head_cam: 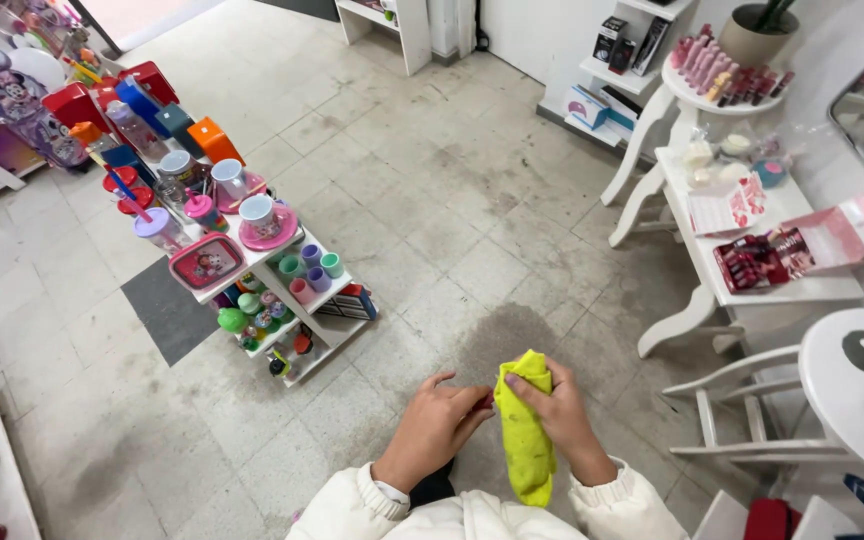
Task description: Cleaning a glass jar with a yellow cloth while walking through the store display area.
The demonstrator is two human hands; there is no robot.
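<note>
A bright yellow-green cloth (525,430) hangs folded in front of me, low in the centre of the head view. My right hand (562,412) grips it near its top, fingers wrapped over the fold. My left hand (437,425) is beside it on the left, its fingertips pinching at the cloth's upper edge. Both wrists come out of white puffy sleeves. The cloth's lower end dangles free above the tiled floor.
A white shelf unit (252,262) with coloured cups, mugs and boxes stands to the left on a grey mat (167,310). White tables (732,290) with pink boxes and cosmetics line the right side. A round white table (847,400) is at lower right.
</note>
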